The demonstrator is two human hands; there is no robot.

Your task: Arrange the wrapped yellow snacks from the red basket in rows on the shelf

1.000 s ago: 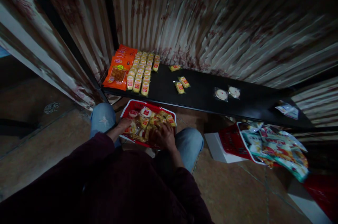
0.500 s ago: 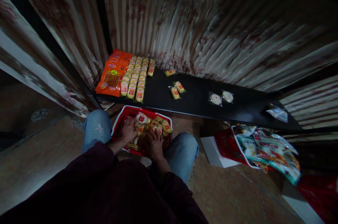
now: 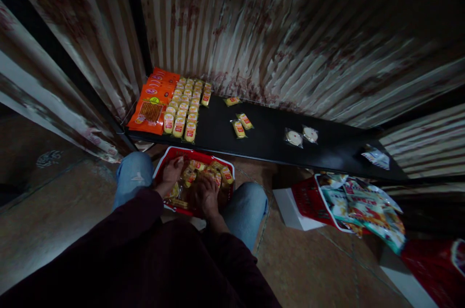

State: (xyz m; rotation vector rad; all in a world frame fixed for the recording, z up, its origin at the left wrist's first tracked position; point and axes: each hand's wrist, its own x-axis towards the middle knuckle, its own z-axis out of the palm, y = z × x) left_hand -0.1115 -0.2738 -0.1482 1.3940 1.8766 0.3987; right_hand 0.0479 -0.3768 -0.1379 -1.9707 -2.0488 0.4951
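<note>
A red basket with a white rim sits between my knees and holds several small yellow wrapped snack packets. My left hand is inside its left part, with the fingers drawn together; whatever they hold, if anything, is too dim to make out. Toward the middle right of the basket, my right hand lies over the packets with its fingers apart. Its fingertips touch the wrapped packets, and the palm hides some of them.
On the low black shelf, orange snack bags stand beside rows of yellow packets. Loose yellow packets, two round white packets and a blue-white packet lie farther right. Another basket holds large bags.
My left hand has moved up and left, and its fingers have drawn together. The round white-labelled packet near it no longer shows. My right hand has shifted slightly left over the packets.
</note>
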